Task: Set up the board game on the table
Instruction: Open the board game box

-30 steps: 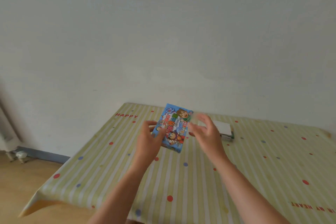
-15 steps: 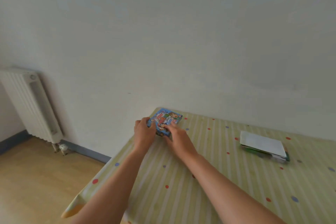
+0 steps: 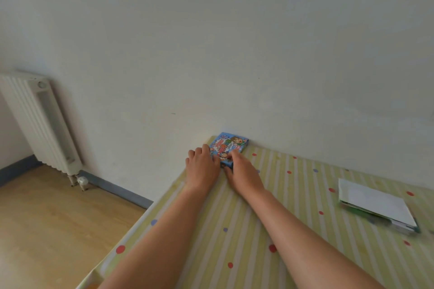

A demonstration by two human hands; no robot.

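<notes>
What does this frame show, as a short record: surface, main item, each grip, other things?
surface: green-and-white striped tablecloth with coloured dots, set against a plain white wall
main item: blue cartoon-printed flat box, lying flat at the cloth's far left corner, by the wall
left grip: fingers curled at the box's left edge, holding it
right grip: thumb and fingers pinch the box's near end
other: flat white-topped packet with green edging, apart on the right; white ribbed radiator on the left
task state: box not yet opened

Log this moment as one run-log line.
blue game box: flat on table, far left corner, by wall | left hand: holds its near-left edge | right hand: pinches its near edge | white-topped stack: apart, to right
</notes>
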